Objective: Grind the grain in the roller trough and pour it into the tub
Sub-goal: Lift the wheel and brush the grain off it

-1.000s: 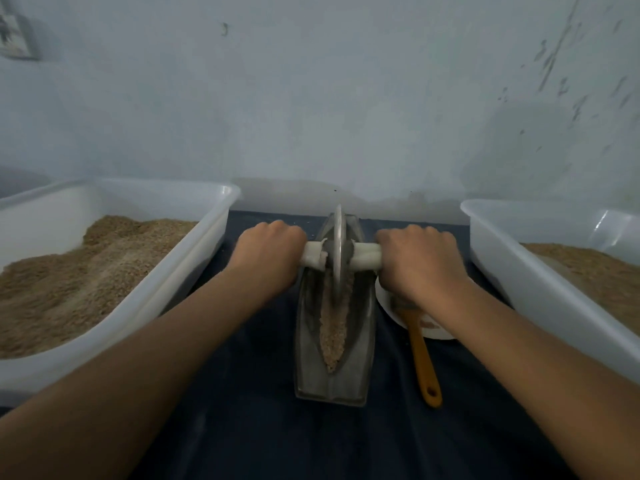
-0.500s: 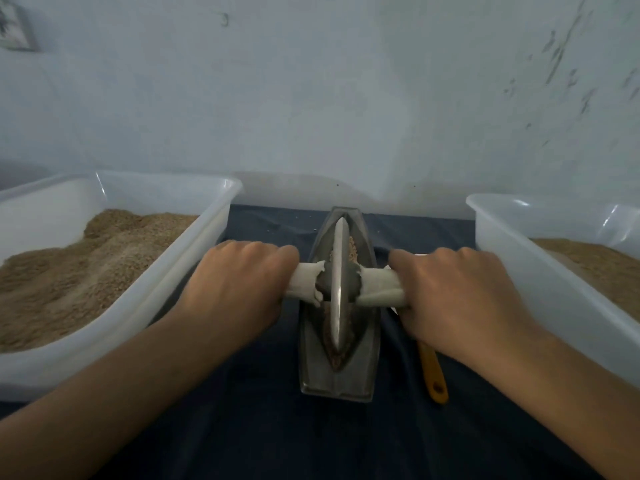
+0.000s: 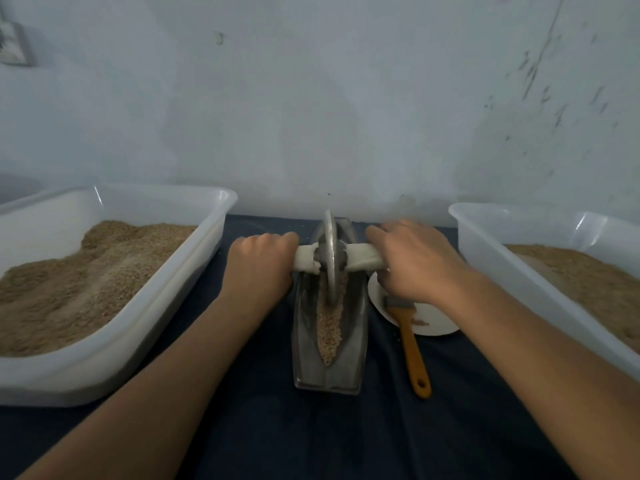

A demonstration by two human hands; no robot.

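From the head view, our left hand and right hand keep fingers clenched round the axle handles, so the wheel presses evenly into the roller trough at twelve o'clock on the desk. Grain lies along its groove. Tubs at nine and three hold brown meal.
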